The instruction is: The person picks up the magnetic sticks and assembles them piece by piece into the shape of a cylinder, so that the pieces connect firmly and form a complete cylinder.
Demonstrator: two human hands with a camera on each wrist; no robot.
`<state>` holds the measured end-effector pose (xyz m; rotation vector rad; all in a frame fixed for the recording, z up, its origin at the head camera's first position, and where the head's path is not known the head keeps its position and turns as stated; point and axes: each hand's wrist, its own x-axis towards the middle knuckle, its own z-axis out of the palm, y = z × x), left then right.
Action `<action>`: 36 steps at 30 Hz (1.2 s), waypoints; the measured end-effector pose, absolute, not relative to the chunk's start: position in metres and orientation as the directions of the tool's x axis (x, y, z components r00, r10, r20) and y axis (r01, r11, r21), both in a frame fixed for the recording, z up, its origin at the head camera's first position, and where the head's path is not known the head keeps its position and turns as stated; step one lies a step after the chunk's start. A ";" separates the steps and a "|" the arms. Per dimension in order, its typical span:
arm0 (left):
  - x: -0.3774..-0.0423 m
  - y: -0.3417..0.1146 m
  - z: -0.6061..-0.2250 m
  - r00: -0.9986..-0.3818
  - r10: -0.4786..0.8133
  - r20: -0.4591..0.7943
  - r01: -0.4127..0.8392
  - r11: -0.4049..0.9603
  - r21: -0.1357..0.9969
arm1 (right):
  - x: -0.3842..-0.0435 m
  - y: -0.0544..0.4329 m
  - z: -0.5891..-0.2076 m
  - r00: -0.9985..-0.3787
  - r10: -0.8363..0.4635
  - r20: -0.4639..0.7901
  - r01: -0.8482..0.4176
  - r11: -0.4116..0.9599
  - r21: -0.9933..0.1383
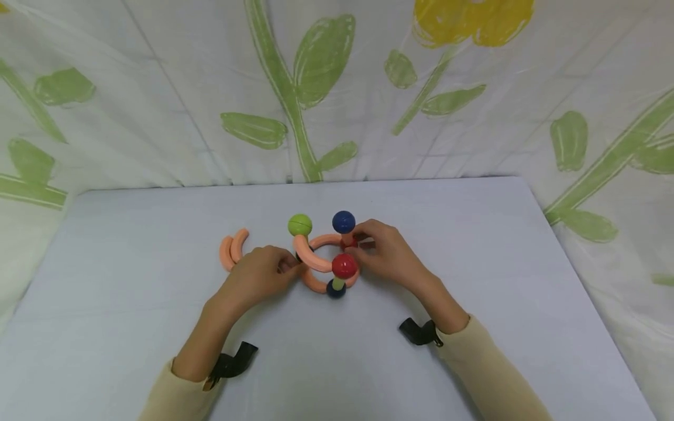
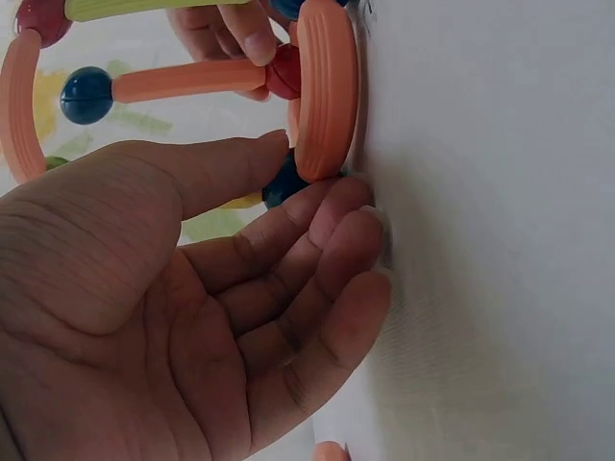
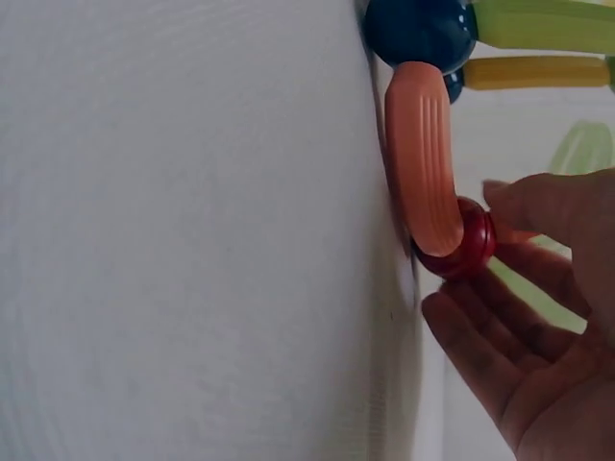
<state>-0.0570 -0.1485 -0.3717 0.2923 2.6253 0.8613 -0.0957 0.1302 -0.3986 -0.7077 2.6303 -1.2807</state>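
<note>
A magnetic ball-and-rod structure stands on the table, its base a ring of curved orange rods (image 1: 315, 284) joined by balls. Uprights carry a green ball (image 1: 300, 225), a blue ball (image 1: 344, 221) and an upper red ball (image 1: 344, 266). Another curved orange rod (image 1: 310, 257) links the green and red ones on top. My left hand (image 1: 265, 269) pinches a dark blue base ball (image 2: 281, 184) between thumb and fingers, beside a curved rod (image 2: 327, 91). On the far right of the ring, my right hand (image 1: 387, 248) pinches a red base ball (image 3: 469, 245).
Two loose curved orange rods (image 1: 226, 254) lie left of the structure, next to my left hand. The table (image 1: 326, 362) is covered in white. Behind it hangs a white cloth (image 1: 200, 76) painted with green leaves and yellow flowers.
</note>
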 end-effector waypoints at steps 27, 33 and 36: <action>-0.068 -0.149 -0.375 -0.932 0.323 -0.164 0.139 0.737 0.662 | -0.104 0.125 -0.399 -0.893 -0.444 0.077 -0.323 0.512 -0.796; -0.064 -0.150 -0.377 -0.927 0.335 -0.167 0.158 0.755 0.636 | -0.108 0.124 -0.399 -0.876 -0.480 0.055 -0.317 0.485 -0.815; -0.060 -0.151 -0.376 -0.923 0.353 -0.153 0.184 0.755 0.629 | -0.109 0.124 -0.398 -0.867 -0.494 0.058 -0.318 0.462 -0.828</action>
